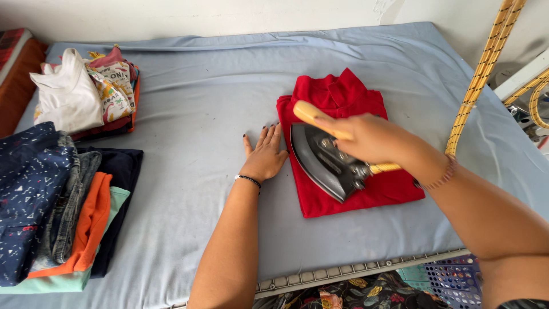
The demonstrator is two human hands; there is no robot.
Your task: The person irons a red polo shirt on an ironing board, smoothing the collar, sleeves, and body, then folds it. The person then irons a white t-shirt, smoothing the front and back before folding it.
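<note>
Two hands at work: my right hand is clamped on the wooden handle of one iron tilted over one folded red shirt, my left hand lies flat, fingers spread, on the blue sheet just left of it; two clothes piles sit far left

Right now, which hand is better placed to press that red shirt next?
The right hand: it already grips the iron by its wooden handle over the folded red shirt. The left hand lies flat on the blue sheet beside it.
</note>
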